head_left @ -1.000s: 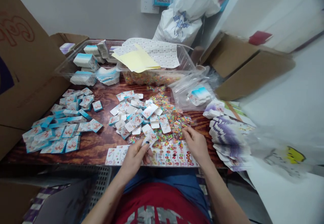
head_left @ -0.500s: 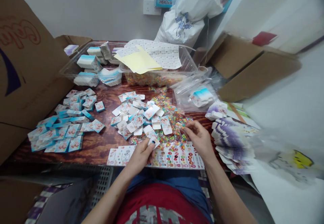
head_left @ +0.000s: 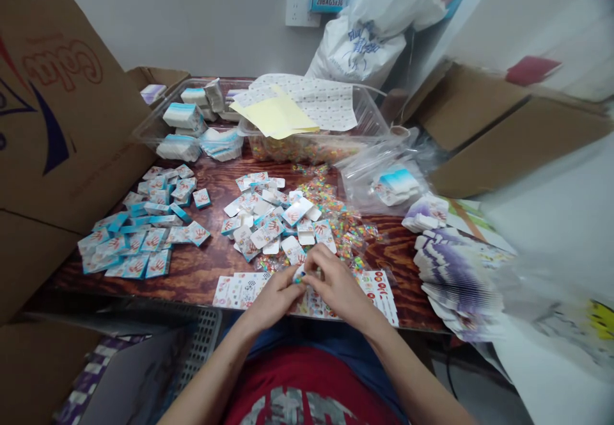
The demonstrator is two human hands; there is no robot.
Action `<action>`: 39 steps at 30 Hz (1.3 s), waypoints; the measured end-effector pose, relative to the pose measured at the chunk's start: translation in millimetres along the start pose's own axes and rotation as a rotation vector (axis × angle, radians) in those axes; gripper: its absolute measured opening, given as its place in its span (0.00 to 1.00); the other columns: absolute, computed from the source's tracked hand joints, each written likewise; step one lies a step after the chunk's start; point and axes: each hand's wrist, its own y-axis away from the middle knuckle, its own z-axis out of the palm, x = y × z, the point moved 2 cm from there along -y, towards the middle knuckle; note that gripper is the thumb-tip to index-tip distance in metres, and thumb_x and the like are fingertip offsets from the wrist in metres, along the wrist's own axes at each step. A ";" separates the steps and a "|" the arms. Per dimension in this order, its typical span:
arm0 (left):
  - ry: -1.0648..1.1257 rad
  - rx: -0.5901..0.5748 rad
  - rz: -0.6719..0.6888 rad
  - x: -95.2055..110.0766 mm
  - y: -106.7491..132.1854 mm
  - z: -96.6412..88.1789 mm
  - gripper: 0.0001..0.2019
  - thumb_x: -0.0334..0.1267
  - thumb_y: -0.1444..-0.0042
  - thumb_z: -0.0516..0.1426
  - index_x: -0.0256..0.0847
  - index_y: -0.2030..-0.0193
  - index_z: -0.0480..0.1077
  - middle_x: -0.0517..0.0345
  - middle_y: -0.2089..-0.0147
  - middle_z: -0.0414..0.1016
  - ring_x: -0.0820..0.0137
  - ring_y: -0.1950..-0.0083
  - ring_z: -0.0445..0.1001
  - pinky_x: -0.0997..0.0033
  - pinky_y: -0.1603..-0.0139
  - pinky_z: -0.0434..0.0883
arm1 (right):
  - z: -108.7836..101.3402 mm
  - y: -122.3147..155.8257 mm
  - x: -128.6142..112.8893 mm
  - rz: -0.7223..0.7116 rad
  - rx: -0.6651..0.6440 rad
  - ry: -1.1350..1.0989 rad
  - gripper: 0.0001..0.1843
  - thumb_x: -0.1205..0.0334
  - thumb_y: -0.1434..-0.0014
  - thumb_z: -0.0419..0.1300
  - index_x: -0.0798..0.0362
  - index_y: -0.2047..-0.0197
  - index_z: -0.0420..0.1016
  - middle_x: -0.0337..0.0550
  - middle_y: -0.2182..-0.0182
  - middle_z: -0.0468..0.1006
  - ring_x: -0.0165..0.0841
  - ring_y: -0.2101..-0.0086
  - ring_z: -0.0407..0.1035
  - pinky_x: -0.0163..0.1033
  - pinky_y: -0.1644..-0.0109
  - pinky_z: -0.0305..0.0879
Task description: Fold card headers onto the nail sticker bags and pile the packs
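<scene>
My left hand and my right hand meet at the table's near edge, fingers pinched together on a small white-and-blue card. They hover over sticker sheets lying along that edge. Just beyond them lies a loose pile of small cards with red hand prints, mixed with tiny clear packets of coloured bits. What the right fingers hold besides the card is hidden.
Blue folded cards are spread at the left. Clear tubs at the back hold card stacks and coloured packets under yellow paper. A clear bag, purple-printed sheets and cardboard boxes crowd the right.
My right hand moved from the packet pile left to join my left hand at the card. The camera view shifted slightly to the left.
</scene>
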 end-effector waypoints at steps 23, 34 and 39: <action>0.020 0.395 -0.008 -8.9 2.9 -18.9 0.21 0.47 0.49 0.60 0.33 0.54 0.71 0.62 0.76 0.71 0.74 0.80 0.66 0.76 0.81 0.61 | -2.7 12.4 23.4 0.227 -0.064 -0.585 0.13 0.52 0.47 0.64 0.52 0.69 0.67 0.36 0.74 0.69 0.30 0.71 0.64 0.34 0.68 0.62; -0.043 0.178 0.047 -3.5 17.1 -20.2 0.16 0.45 0.47 0.61 0.37 0.56 0.75 0.59 0.69 0.72 0.73 0.75 0.71 0.73 0.74 0.70 | -30.5 -1.1 13.4 0.239 -0.204 -0.313 0.11 0.56 0.48 0.62 0.53 0.73 0.67 0.32 0.81 0.63 0.27 0.78 0.56 0.33 0.74 0.50; -0.047 0.093 0.041 2.8 18.2 -21.1 0.15 0.45 0.45 0.60 0.38 0.56 0.75 0.59 0.67 0.72 0.74 0.75 0.72 0.75 0.74 0.70 | -18.5 -8.8 29.5 0.260 -0.178 -0.337 0.13 0.54 0.50 0.62 0.53 0.73 0.65 0.31 0.82 0.61 0.26 0.80 0.53 0.33 0.76 0.47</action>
